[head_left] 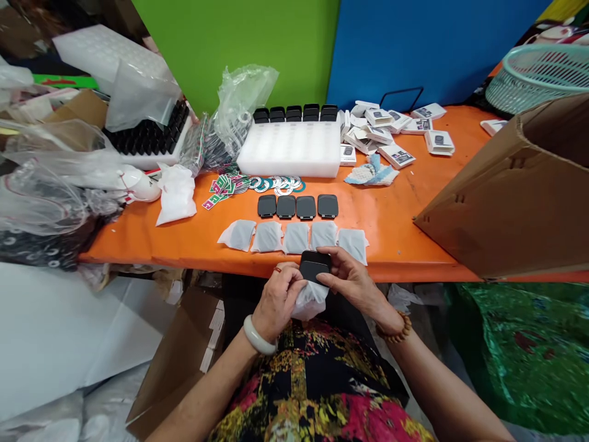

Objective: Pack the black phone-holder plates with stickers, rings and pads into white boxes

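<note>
While left hand (275,299) pinches white pouch (311,301), right hand (353,280) pinches black device (315,264); boxes (397,156) bear unreadably small print (348,151).

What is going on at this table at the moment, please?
A person's right hand holds a flat black device, while the left hand pinches a thin white pouch at its near end. Ahead, on the orange table, lie five filled pouches in a row, and beyond them four unwrapped devices. More black pieces stand in a white foam block behind.
</note>
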Demonstrator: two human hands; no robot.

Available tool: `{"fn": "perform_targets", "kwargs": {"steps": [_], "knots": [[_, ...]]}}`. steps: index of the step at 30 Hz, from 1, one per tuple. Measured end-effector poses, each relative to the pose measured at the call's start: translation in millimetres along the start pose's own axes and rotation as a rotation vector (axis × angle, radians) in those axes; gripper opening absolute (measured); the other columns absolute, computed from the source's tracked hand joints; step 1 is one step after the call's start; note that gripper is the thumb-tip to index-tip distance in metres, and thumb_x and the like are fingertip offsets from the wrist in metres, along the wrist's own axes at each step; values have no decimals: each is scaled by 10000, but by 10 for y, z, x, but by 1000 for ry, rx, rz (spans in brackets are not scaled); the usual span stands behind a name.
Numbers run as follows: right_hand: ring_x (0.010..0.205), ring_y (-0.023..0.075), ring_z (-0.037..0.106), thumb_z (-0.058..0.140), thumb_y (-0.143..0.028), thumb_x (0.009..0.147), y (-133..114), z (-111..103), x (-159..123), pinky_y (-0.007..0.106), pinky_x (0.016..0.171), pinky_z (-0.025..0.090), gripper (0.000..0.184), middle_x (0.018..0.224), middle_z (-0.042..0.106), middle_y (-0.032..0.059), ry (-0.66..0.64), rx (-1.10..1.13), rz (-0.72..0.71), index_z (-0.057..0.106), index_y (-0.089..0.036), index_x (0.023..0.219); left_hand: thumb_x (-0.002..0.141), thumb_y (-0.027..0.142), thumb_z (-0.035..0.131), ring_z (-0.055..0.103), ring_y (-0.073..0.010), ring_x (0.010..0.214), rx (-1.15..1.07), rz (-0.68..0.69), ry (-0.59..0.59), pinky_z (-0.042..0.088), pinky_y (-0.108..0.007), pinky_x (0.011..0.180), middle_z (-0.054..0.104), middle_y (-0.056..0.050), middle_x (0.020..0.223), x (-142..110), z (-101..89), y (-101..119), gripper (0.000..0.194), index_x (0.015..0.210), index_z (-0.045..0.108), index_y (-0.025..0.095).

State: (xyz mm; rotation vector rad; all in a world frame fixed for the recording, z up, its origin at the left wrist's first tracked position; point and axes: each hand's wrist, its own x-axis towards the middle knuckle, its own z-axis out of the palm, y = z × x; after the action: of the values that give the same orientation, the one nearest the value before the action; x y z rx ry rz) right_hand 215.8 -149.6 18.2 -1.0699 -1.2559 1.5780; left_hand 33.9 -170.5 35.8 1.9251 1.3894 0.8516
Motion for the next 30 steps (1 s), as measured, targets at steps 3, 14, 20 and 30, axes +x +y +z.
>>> {"fn": "perform_targets", "kwargs": {"steps": [3, 14, 20, 30], "knots": [[671, 121, 557, 682, -276, 781, 44, 0, 8, 209, 489, 436, 429, 903, 624, 16, -20, -72, 8, 534, -250, 1183, 866, 184, 507, 549, -167, 885, -99, -50, 3, 412, -277, 787, 594, -57, 920, 16, 32, -39, 111, 758, 527, 176], [696, 146, 613, 629, -337, 839, -22, -39, -155, 274, 598, 514, 197, 884, 627, 36, 92, -218, -138, 606, -217, 993, 755, 348, 665, 436, -78, 579, -584, -381, 103, 381, -202, 565, 524, 34, 661, 80, 1, -106, 221, 735, 571, 149], [730, 166, 582, 529, -200, 881, -109, 15, -198, 294, 646, 486, 73, 834, 624, 47, 79, -522, -377, 597, -220, 863, 739, 340, 684, 467, -85, 590, -542, -367, 141, 404, -202, 576, 548, 31, 653, 107, -43, -88, 210, 724, 594, 151], [888, 176, 595, 499, -81, 830, -96, 44, -168, 306, 789, 487, 137, 927, 578, 62, 91, -585, -497, 514, -208, 782, 700, 306, 708, 506, -99, 607, -515, -340, 88, 434, -212, 590, 605, 10, 658, 113, -80, -28, 177, 688, 627, 150]]}}
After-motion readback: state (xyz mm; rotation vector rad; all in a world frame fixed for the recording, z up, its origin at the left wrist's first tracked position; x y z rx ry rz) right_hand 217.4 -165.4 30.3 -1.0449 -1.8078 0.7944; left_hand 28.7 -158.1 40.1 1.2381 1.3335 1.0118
